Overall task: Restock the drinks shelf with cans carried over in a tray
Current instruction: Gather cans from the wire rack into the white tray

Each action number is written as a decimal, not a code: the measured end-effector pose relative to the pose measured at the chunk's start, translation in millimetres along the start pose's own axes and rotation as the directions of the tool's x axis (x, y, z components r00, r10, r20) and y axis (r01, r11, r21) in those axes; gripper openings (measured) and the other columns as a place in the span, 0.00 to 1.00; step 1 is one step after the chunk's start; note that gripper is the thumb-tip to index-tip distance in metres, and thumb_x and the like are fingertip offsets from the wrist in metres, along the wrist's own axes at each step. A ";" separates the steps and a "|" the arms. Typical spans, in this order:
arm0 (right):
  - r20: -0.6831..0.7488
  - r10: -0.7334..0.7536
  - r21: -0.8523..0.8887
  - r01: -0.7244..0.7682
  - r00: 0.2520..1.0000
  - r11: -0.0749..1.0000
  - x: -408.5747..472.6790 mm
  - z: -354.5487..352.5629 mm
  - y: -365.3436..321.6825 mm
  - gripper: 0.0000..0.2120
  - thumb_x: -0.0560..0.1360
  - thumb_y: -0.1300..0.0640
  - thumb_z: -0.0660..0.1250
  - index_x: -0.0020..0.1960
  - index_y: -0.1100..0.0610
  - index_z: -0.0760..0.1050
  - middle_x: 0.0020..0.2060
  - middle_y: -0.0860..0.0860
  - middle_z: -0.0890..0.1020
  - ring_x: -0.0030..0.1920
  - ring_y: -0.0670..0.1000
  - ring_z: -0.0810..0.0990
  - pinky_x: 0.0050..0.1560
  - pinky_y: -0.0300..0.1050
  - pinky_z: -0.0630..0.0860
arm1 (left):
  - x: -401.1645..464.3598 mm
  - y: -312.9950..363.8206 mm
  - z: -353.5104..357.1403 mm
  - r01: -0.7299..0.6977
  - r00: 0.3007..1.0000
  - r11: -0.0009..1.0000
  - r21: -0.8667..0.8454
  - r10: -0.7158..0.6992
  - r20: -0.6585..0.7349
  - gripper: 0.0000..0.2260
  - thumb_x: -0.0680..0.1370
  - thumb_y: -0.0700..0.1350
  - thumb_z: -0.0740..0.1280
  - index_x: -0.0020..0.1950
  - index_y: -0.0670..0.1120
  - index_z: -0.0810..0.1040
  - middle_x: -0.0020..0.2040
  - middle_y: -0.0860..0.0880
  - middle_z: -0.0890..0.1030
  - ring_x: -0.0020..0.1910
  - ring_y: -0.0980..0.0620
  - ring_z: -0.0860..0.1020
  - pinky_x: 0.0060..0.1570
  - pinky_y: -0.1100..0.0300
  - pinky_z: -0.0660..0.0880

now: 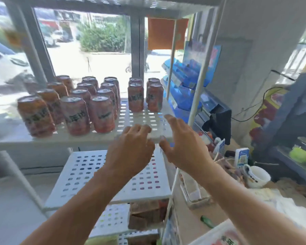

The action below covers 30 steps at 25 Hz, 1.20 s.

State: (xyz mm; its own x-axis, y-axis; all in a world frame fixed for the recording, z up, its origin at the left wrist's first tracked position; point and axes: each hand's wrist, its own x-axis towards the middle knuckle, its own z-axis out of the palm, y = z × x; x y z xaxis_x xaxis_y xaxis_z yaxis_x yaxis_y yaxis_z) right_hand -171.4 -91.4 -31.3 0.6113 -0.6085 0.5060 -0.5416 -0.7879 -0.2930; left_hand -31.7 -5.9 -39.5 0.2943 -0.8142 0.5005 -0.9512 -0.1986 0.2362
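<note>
Several orange-pink drink cans point(102, 114) stand in rows on a white perforated shelf point(140, 119) at chest height. Two more cans point(136, 97) stand apart at the shelf's right rear. My left hand point(131, 149) hovers at the shelf's front edge, fingers loosely bent, holding nothing. My right hand point(182, 145) is beside it to the right, fingers spread and relaxed, also holding nothing. No tray is in view.
A lower perforated shelf point(88, 174) sits beneath my arms, with boxes point(145, 214) under it. White rack posts point(200, 82) stand at the right. Blue packets point(182, 85) hang beyond them. A counter at the right holds a white mug point(256, 175) and a QR stand point(241, 156).
</note>
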 end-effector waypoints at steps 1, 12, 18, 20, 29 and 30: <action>-0.016 0.006 0.037 -0.006 1.000 0.999 17.1 5.4 -4.1 0.27 0.78 0.49 0.64 0.73 0.51 0.60 0.64 0.52 0.73 0.61 0.56 0.75 0.53 0.51 0.73 | 7.1 -7.0 0.4 0.005 1.000 1.000 0.001 -0.005 0.004 0.13 0.79 0.51 0.61 0.62 0.50 0.73 0.58 0.49 0.78 0.57 0.45 0.75 0.49 0.49 0.75; 0.003 0.338 0.080 -0.337 0.941 0.938 173.8 85.9 41.6 0.42 0.73 0.42 0.71 0.76 0.42 0.48 0.70 0.59 0.62 0.67 0.62 0.69 0.59 0.59 0.75 | 81.9 -46.4 39.6 -0.003 0.998 0.999 0.036 0.001 0.056 0.14 0.80 0.53 0.56 0.63 0.51 0.72 0.58 0.51 0.76 0.58 0.48 0.74 0.49 0.52 0.74; -0.072 0.353 0.181 -0.336 0.933 0.924 188.5 114.4 53.0 0.41 0.72 0.46 0.73 0.75 0.48 0.52 0.68 0.58 0.68 0.65 0.59 0.71 0.57 0.54 0.73 | 89.3 -56.9 55.4 0.003 0.996 0.999 -0.054 0.002 0.085 0.14 0.80 0.53 0.55 0.63 0.53 0.71 0.59 0.54 0.75 0.58 0.51 0.73 0.48 0.54 0.75; -0.125 0.364 0.244 -0.327 0.923 0.913 190.8 114.8 50.5 0.35 0.71 0.50 0.74 0.71 0.51 0.57 0.63 0.56 0.72 0.59 0.57 0.76 0.51 0.51 0.74 | 90.5 -59.0 55.9 0.002 0.995 0.997 -0.081 0.007 0.102 0.13 0.80 0.54 0.55 0.63 0.54 0.71 0.59 0.55 0.75 0.59 0.52 0.73 0.49 0.54 0.74; -0.158 0.340 0.461 -0.236 0.927 0.855 134.4 67.7 19.2 0.38 0.67 0.54 0.76 0.68 0.39 0.58 0.52 0.46 0.80 0.48 0.42 0.82 0.49 0.41 0.79 | 82.1 -61.4 36.9 -0.031 0.997 0.992 -0.125 0.040 0.070 0.14 0.81 0.55 0.56 0.65 0.55 0.71 0.62 0.56 0.74 0.59 0.51 0.73 0.50 0.54 0.72; -0.156 0.347 0.476 -0.238 0.925 0.847 119.9 55.1 11.8 0.39 0.67 0.55 0.76 0.69 0.40 0.57 0.50 0.43 0.80 0.46 0.37 0.81 0.46 0.32 0.76 | 76.0 -60.6 33.3 -0.035 0.997 0.992 -0.119 0.044 0.068 0.14 0.81 0.55 0.57 0.64 0.55 0.71 0.62 0.56 0.74 0.58 0.51 0.73 0.48 0.55 0.72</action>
State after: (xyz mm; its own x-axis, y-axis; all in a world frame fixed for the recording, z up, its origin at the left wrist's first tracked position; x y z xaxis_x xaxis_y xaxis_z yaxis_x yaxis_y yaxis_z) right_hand -72.7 -178.9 -18.8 0.2871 -0.8215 0.4926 -0.3296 -0.5676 -0.7544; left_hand 45.2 -73.8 -43.5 0.2456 -0.8571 0.4528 -0.9432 -0.1034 0.3157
